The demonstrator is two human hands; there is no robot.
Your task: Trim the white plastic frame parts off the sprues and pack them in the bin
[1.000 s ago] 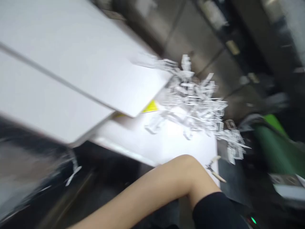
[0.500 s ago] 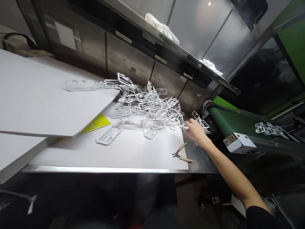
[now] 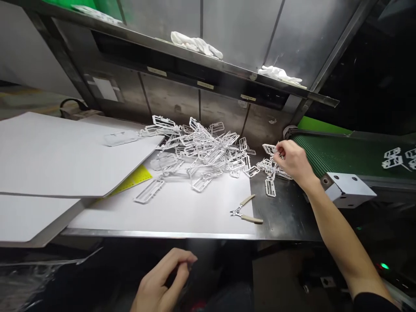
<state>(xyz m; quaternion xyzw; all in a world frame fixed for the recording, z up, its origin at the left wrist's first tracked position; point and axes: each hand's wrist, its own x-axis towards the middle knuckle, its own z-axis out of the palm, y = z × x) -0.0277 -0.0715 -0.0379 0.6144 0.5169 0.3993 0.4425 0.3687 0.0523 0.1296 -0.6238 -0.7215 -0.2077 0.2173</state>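
My right hand (image 3: 295, 162) is closed, thumb and fingertips pinching a white plastic frame (image 3: 269, 149) at the right end of the workbench. Just below it, more white plastic frames joined by thin runners (image 3: 270, 187) lie on the bare metal; my hand partly hides them. To their left spreads a tangled heap of similar white frames (image 3: 208, 149). My left hand (image 3: 160, 281) hovers in front of the bench edge, fingers curled in toward the thumb, with nothing visible in it. Side cutters (image 3: 247, 212) with beige handles rest spread apart near the front edge.
White boards (image 3: 65, 160) lie stacked at the left, over a yellow perforated piece (image 3: 136, 177). At the right runs a green conveyor belt (image 3: 344, 151) carrying white frames (image 3: 392, 158), with a white metal block (image 3: 351, 190) at its near corner. White gloves (image 3: 195, 44) lie on the shelf above.
My right hand has moved right from the heap's edge and now pinches a frame above the bench's right end. My left hand has come into view. The camera view has turned.
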